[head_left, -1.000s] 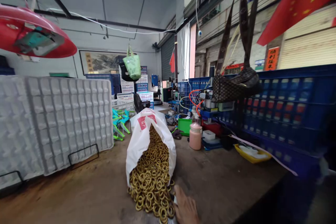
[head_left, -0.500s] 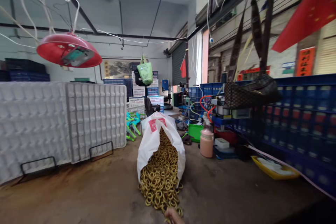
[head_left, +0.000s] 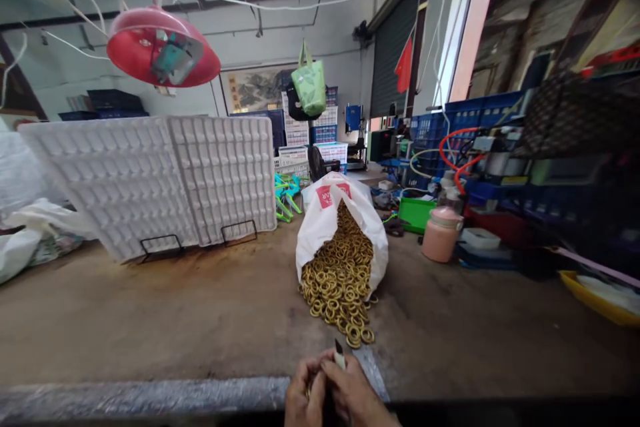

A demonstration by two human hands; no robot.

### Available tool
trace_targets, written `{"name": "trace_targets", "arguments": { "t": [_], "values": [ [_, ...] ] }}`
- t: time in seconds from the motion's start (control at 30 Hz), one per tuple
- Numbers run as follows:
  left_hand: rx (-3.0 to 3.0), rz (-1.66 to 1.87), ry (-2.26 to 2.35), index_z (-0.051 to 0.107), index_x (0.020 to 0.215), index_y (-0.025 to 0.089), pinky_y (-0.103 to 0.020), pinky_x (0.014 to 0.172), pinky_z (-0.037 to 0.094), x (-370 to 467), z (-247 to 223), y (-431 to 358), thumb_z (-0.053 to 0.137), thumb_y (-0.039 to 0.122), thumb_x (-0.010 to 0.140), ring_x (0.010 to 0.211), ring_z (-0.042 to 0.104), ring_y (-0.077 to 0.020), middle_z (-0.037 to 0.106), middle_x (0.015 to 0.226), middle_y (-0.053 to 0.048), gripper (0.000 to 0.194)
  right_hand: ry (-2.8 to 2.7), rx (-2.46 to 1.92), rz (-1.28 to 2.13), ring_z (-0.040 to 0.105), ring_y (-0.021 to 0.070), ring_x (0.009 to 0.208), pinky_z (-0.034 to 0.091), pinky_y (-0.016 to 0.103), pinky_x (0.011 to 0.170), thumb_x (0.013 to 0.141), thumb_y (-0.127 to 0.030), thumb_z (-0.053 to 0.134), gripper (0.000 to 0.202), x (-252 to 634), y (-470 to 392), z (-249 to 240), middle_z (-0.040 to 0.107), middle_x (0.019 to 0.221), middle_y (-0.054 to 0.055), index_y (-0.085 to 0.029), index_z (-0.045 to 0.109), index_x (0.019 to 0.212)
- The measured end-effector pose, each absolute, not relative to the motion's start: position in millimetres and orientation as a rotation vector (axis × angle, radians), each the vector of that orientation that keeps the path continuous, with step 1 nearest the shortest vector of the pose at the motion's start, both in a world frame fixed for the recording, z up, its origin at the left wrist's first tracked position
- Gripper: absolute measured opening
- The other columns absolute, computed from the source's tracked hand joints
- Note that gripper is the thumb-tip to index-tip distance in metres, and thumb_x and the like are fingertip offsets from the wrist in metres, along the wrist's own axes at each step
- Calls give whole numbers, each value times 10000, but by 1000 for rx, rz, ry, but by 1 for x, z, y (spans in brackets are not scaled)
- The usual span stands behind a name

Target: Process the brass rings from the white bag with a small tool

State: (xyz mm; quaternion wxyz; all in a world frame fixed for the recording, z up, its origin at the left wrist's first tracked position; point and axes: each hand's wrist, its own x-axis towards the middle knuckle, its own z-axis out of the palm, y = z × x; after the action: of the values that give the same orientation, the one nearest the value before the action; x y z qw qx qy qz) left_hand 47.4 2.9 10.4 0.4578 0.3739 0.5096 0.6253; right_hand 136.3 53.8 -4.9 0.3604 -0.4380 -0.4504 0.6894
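Both hands meet at the bottom centre, just in front of the table's near edge. My right hand [head_left: 353,390] is closed on a small knife [head_left: 339,353] with a dark blade tip and a pale body. My left hand [head_left: 306,390] is curled around a brass ring [head_left: 309,389], of which only a sliver shows between the fingers. Beyond the hands, many brass rings [head_left: 340,280] spill out of an open white sack [head_left: 315,230] lying on the brown table [head_left: 200,320].
White moulded trays [head_left: 225,173] stand upright in black wire holders at the left. To the right are a pink jar [head_left: 442,233], a green tray [head_left: 416,215] and a yellow tray [head_left: 597,300]. A red lamp [head_left: 163,47] hangs at the upper left.
The view has tilted down and turned left. Both hands now show together at the table's near edge; earlier only part of one hand was visible, at the front of the rings.
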Motion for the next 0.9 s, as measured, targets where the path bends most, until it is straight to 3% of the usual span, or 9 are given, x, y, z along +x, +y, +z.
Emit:
{"name": "trace_targets", "arguments": {
  "t": [0.13, 0.27, 0.9],
  "values": [
    [981, 1487, 1346, 588, 651, 159, -255, 601, 430, 44, 19, -1, 618, 511, 684, 601, 534, -153, 594, 615, -22, 355, -1092, -1074, 1887, 234, 20, 320, 198, 142, 313, 634, -560, 591, 403, 137, 42, 10, 325, 443, -122, -206, 418, 719],
    [901, 1343, 1327, 500, 650, 167, -185, 409, 280, 37, 32, -10, 572, 503, 729, 420, 352, -68, 433, 499, 56, 353, -1151, -975, 1962, 231, 7, 321, 186, 134, 303, 621, -567, 613, 442, 135, 40, 25, 316, 439, -128, -201, 368, 649],
    [487, 1310, 946, 485, 748, 161, -152, 381, 242, 32, 28, -6, 662, 353, 713, 436, 364, -30, 465, 601, 52, 264, -1126, -903, 2041, 255, -2, 307, 187, 137, 296, 710, -488, 574, 345, 143, 51, 22, 427, 504, -106, -185, 413, 682]
  ]
}}
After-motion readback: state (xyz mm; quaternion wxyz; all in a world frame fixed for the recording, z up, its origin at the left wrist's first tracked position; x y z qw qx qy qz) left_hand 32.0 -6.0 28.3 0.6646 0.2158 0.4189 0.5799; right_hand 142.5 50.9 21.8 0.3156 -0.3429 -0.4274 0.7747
